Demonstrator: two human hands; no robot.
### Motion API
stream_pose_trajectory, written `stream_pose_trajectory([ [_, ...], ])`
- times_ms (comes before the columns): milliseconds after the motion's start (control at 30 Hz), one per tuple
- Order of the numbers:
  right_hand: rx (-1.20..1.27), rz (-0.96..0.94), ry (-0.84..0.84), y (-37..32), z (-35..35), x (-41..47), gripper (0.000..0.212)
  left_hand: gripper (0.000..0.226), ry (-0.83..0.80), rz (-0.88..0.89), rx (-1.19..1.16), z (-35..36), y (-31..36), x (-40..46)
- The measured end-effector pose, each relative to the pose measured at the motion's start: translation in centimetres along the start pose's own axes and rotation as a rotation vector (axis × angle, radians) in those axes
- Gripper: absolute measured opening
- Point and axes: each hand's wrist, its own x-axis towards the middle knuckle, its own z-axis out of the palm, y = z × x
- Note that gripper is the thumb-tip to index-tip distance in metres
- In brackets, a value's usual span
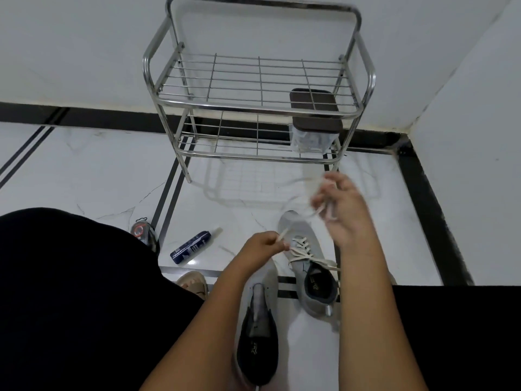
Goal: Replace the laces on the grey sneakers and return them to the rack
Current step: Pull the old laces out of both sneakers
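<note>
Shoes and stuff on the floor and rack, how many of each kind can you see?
Grey sneakers: 2, one laced, one without laces
Beige shoe: 1
Blue spray bottle: 1
Round tin: 1
Metal rack: 1
Box with brown lid: 1
Loose lace held by both hands: 1
Total: 8

- I see a rack (258, 108) of shiny metal wire at the top middle.
- The floor (84, 170) looks like smooth, glossy stone.
- The grey sneakers (313, 280) at the bottom middle look like soft, matt cloth.
- The lace (303, 256) looks like flat cloth.
</note>
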Motion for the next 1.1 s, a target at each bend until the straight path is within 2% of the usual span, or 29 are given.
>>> stream_pose_trajectory([
  [33,0.103,-0.098,0.192,-0.6,-1.0,0.1,0.027,0.023,-0.043,-0.016,-0.056,-0.5,0.8,-0.3],
  [100,0.118,-0.184,0.518,-0.9,-3.7,-0.2,0.032,0.026,-0.067,-0.043,-0.180,-1.4,2.9,-0.9],
  [167,0.012,-0.159,0.670,-0.1,-6.4,-0.7,0.029,0.027,-0.089,-0.014,-0.397,-1.6,5.2,-1.1],
  [200,-0.071,-0.123,0.656,0.9,-7.2,-0.7,0.025,0.026,-0.098,0.001,-0.500,-1.6,6.4,-1.1],
  [233,-0.185,-0.075,0.589,1.9,-7.4,-0.8,0.029,0.023,-0.104,0.018,-0.562,-1.6,7.4,-1.0],
  [267,-0.319,-0.027,0.473,2.9,-7.1,-1.1,0.041,0.021,-0.104,0.029,-0.606,-1.4,8.5,-1.2],
  [333,-0.510,0.098,0.114,4.9,-5.2,-1.6,0.067,0.017,-0.065,0.044,-0.654,-1.2,10.0,-1.5],
  [367,-0.580,0.164,-0.065,6.1,-4.0,-1.9,0.071,0.015,-0.025,0.052,-0.678,-1.2,10.5,-1.6],
  [433,-0.739,0.242,-0.331,8.1,-2.1,-2.8,0.053,0.013,0.089,0.066,-0.718,-1.7,10.9,-1.9],
  [500,-0.739,0.223,-0.402,9.3,-1.6,-3.2,0.029,0.011,0.238,0.070,-0.783,-3.1,10.6,-2.1],
  [600,-0.370,0.137,-0.262,8.3,-2.7,-2.9,0.025,0.015,0.440,-0.079,-0.887,-5.3,8.3,-2.1],
  [667,-0.070,0.105,-0.176,6.6,-3.4,-2.1,0.032,0.015,0.422,-0.279,-0.761,-5.0,5.9,-1.7],
  [767,0.334,0.076,-0.012,5.2,-3.6,-1.9,0.031,0.011,0.091,-0.480,-0.473,-0.8,3.3,-1.7],
  [833,0.421,0.127,0.133,5.8,-4.0,-2.0,0.027,0.009,-0.073,-0.529,-0.295,2.4,1.8,-2.3],
  [867,0.369,0.174,0.219,6.3,-4.6,-2.2,0.026,0.010,-0.111,-0.522,-0.231,3.6,1.2,-2.6],
  [933,0.107,0.273,0.378,7.6,-6.5,-2.3,0.020,0.011,-0.163,-0.508,-0.061,4.6,-0.1,-2.7],
  [1000,-0.227,0.365,0.499,8.4,-8.8,-1.9,0.020,0.025,-0.185,-0.515,0.273,4.2,-1.8,-1.9],
  [1100,-0.544,0.375,0.601,6.8,-11.4,-0.5,0.020,0.044,-0.065,-0.588,0.678,2.8,-4.9,-0.7],
])
